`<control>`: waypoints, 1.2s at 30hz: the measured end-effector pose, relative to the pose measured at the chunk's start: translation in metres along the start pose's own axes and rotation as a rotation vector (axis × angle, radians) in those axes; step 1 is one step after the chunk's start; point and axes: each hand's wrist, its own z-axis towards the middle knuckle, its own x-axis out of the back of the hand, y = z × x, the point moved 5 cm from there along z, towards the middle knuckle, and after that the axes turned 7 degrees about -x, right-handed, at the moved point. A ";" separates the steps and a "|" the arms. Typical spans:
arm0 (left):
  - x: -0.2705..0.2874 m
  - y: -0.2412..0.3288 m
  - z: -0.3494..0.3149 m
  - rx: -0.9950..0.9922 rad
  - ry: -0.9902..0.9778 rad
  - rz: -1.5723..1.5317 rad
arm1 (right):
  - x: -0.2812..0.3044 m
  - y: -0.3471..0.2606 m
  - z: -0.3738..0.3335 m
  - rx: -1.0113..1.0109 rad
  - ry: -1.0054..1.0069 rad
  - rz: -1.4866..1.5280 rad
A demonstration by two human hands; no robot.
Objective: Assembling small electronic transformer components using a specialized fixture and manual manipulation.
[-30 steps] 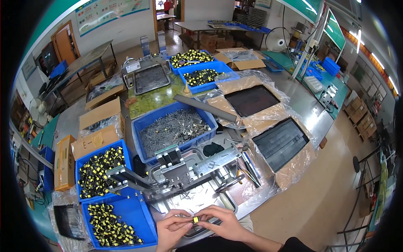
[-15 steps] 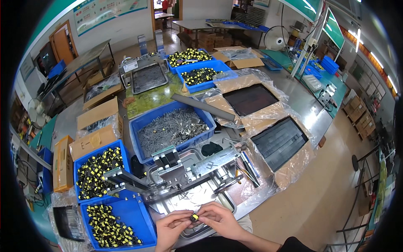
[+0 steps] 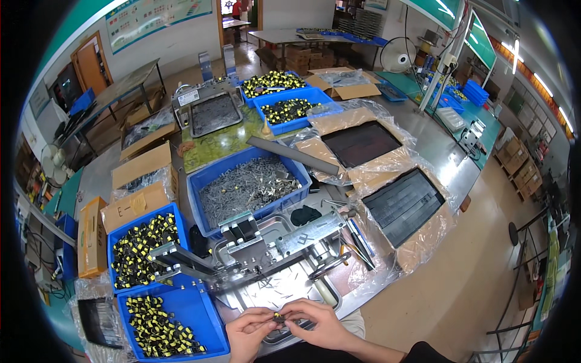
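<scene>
Between the fingertips of both hands is a small black-and-yellow part [image 3: 278,317], its exact kind too small to make out. My left hand [image 3: 249,330] pinches it from the left, and my right hand [image 3: 318,323] from the right, both low in front of me. Just beyond the hands lies a metal tray [image 3: 284,289] with thin metal pieces scattered in it. Above that tray stands a metal bench fixture [image 3: 296,239] with a round handwheel [image 3: 330,265]. To the left, a blue bin [image 3: 206,314] holds many similar black-and-yellow parts.
Another blue bin [image 3: 112,242] of such parts stands behind the first. A larger blue bin [image 3: 196,209] holds grey metal pins. Cartons of black strips [image 3: 402,206] sit at the right, with pens and tools [image 3: 361,245] by the fixture. A grey bar [image 3: 293,155] crosses the pin bin's rim.
The small part has turned between my fingers, so less yellow and more black shows. Both hands have shifted only slightly.
</scene>
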 end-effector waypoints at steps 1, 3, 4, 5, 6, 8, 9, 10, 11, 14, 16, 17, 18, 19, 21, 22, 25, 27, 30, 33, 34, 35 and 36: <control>-0.001 0.002 -0.002 0.071 -0.002 0.048 | 0.001 0.000 0.000 0.012 0.004 0.001; -0.007 0.009 -0.005 0.143 -0.006 0.095 | 0.002 0.000 -0.001 0.025 0.011 0.001; -0.011 0.014 -0.005 0.129 -0.008 0.163 | 0.003 0.001 -0.001 0.024 0.009 0.012; -0.013 0.016 -0.005 0.115 -0.009 0.231 | 0.003 0.001 0.000 0.024 0.006 0.023; -0.013 0.011 -0.005 0.114 -0.010 0.230 | 0.003 0.002 -0.001 0.024 0.007 0.022; -0.012 0.008 -0.003 -0.068 -0.004 0.155 | 0.003 0.004 -0.001 0.019 0.040 0.037; -0.012 0.004 -0.004 -0.070 -0.004 0.155 | 0.003 0.002 -0.001 0.021 0.039 0.037; -0.012 0.004 -0.004 -0.090 -0.002 0.159 | 0.003 0.002 -0.002 0.013 0.047 0.004; -0.013 0.003 -0.004 -0.110 -0.001 0.163 | 0.004 0.001 -0.001 0.005 0.056 -0.029; -0.014 -0.006 -0.006 -0.069 0.029 0.132 | 0.004 0.001 -0.003 0.019 0.100 -0.131; -0.017 -0.008 -0.008 -0.082 0.049 0.137 | 0.003 0.001 -0.003 0.024 0.106 -0.152; -0.016 -0.007 -0.009 -0.095 0.076 0.147 | 0.003 0.001 -0.002 0.028 0.106 -0.168; -0.017 -0.007 -0.010 -0.094 0.086 0.154 | 0.002 0.002 -0.001 0.026 0.096 -0.162; -0.016 -0.007 -0.011 -0.088 0.091 0.146 | 0.001 0.002 -0.002 0.027 0.111 -0.164; -0.016 -0.009 -0.011 -0.080 0.095 0.135 | -0.001 0.001 -0.003 0.026 0.126 -0.168; -0.015 -0.009 -0.010 -0.102 0.083 0.135 | -0.001 0.000 -0.002 0.022 0.132 -0.166; -0.015 -0.008 -0.009 -0.133 0.075 0.128 | -0.003 0.000 0.000 0.042 0.155 -0.172; -0.016 -0.006 -0.008 -0.144 0.079 0.121 | -0.003 -0.002 0.001 0.068 0.170 -0.180; -0.014 -0.004 -0.007 -0.141 0.090 0.117 | -0.005 -0.008 0.003 0.062 0.155 -0.201; -0.010 -0.003 -0.007 -0.089 0.067 0.130 | -0.007 -0.009 0.003 0.043 0.159 -0.196; -0.014 0.004 -0.006 -0.125 0.048 0.138 | -0.008 -0.006 0.003 0.017 0.156 -0.133; -0.016 0.009 -0.005 -0.160 0.030 0.147 | -0.009 -0.004 0.004 -0.010 0.153 -0.070; -0.016 0.013 -0.006 -0.159 0.036 0.144 | -0.010 -0.005 0.004 -0.014 0.148 -0.073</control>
